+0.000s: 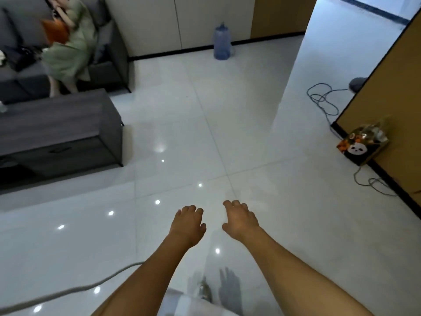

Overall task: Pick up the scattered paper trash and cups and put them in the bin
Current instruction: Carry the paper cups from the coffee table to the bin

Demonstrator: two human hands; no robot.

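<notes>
Two bare forearms reach forward and down over a glossy white tiled floor [227, 110]. The left hand [188, 224] and right hand [240, 221] hover side by side, a small gap apart, palms down, fingers loosely curled and holding nothing. No paper trash or cups can be made out on the visible floor, so their position and long axis cannot be told. A patterned bag with a panda print [362, 144] (possibly the bin, though that is unclear) stands upright against the wooden partition at right. A dark low worktop [59, 131] sits at left, a water jug [222, 42] by the far wall.
</notes>
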